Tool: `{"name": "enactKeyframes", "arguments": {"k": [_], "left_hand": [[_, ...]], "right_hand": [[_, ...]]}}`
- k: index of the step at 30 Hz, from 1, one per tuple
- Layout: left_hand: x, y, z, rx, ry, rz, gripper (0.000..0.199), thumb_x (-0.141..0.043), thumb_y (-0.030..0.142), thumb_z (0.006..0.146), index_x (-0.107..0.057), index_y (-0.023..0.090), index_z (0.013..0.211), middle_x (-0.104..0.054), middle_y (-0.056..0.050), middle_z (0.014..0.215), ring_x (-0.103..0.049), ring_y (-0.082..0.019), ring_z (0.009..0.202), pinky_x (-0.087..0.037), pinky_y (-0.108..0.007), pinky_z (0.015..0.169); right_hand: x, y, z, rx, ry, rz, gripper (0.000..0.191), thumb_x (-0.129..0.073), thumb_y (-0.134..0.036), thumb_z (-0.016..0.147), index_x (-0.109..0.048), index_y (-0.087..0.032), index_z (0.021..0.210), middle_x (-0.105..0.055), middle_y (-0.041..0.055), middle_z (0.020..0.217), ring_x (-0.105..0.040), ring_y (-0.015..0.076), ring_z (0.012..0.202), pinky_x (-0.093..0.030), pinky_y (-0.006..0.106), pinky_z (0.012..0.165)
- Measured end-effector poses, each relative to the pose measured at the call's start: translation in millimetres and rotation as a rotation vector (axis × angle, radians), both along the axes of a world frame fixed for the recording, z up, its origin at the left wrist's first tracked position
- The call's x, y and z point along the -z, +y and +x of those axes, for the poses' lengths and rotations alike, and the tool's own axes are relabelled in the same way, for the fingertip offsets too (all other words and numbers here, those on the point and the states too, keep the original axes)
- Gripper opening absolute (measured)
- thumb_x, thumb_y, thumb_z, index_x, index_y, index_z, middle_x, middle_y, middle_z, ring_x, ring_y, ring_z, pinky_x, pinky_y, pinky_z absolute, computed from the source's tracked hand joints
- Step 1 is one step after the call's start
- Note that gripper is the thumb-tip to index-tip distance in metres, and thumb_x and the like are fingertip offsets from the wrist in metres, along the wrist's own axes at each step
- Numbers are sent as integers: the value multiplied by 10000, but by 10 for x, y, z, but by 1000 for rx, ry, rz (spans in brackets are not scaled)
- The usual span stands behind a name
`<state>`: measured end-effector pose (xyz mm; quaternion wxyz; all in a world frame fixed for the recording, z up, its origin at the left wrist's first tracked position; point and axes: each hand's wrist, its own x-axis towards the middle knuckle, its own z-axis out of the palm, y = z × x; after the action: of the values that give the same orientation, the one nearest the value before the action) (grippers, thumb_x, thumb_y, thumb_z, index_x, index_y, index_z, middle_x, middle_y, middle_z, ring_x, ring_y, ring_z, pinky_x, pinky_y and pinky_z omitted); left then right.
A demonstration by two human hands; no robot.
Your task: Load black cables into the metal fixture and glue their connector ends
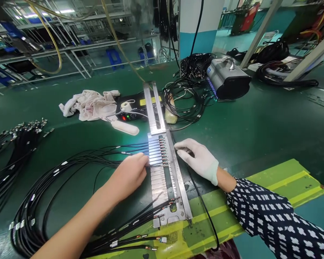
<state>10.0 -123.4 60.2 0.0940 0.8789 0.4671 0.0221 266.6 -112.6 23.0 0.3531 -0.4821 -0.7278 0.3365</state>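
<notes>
**Black cables (81, 159) line up across the metal fixture (158, 181)!**

In they loop from the left; the bare left hand (133, 172) is at the slots, fingers bunched, and whether its grip pinches one, can't tell! Just right of the fixture: the gloved right hand (201, 158), thumb and forefinger parted.

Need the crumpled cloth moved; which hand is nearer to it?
Left. The left hand is right of the cloth, lower in view; the right hand is farther right, past the metal fixture.
</notes>
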Motion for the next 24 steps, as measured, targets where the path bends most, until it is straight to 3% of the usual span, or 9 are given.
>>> {"name": "enactKeyframes", "arguments": {"k": [4, 8, 13, 17, 20, 24], "left_hand": [[-172, -120, -35, -79, -179, -6, 116, -435, 102, 853, -485, 206, 840, -525, 4, 819, -506, -149, 720, -414, -260, 632], [-291, -384, -1, -102, -437, 100, 122, -456, 87, 899, -499, 200, 883, -521, 2, 861, -504, -118, 775, -425, -223, 675], [-157, -613, 78, -132, -448, 400, 173, -521, 22, 880, -526, 184, 941, -547, -21, 904, -545, -115, 848, -444, -233, 807], [27, -674, 133, -127, -436, 491, 197, -540, 12, 874, -528, 184, 970, -560, -39, 951, -558, -120, 866, -446, -232, 827], [62, -709, 173, -116, -493, 309, 157, -502, 42, 896, -500, 193, 940, -542, -35, 920, -538, -127, 841, -445, -239, 780], [-70, -723, 260, -152, -551, -101, 170, -509, 178, 923, -481, 221, 1085, -555, -32, 978, -529, -147, 884, -449, -256, 769]], "right_hand": [[-158, -75, -107, -82, 43, -11, 144, -525, -234, 934, -659, -218, 987, -633, 12, 975, -596, 166, 895, -457, 301, 809], [-289, -192, -230, -148, 135, -58, 249, -453, -264, 961, -613, -190, 785, -599, 2, 808, -572, 160, 793, -428, 288, 743], [-275, -280, -265, -36, 125, -164, 170, -508, -309, 937, -591, -216, 822, -589, -30, 752, -550, 145, 706, -405, 263, 666], [-204, -267, -230, -90, 214, -280, 268, -450, -334, 965, -567, -195, 768, -615, -19, 711, -579, 149, 691, -427, 259, 660], [-192, -253, -205, -126, 219, -252, 248, -476, -282, 948, -567, -189, 737, -604, -21, 690, -568, 138, 665, -426, 246, 644], [-219, -290, -201, -232, 126, -23, 195, -494, -227, 946, -597, -202, 781, -607, -12, 776, -562, 140, 735, -422, 255, 703]]}}
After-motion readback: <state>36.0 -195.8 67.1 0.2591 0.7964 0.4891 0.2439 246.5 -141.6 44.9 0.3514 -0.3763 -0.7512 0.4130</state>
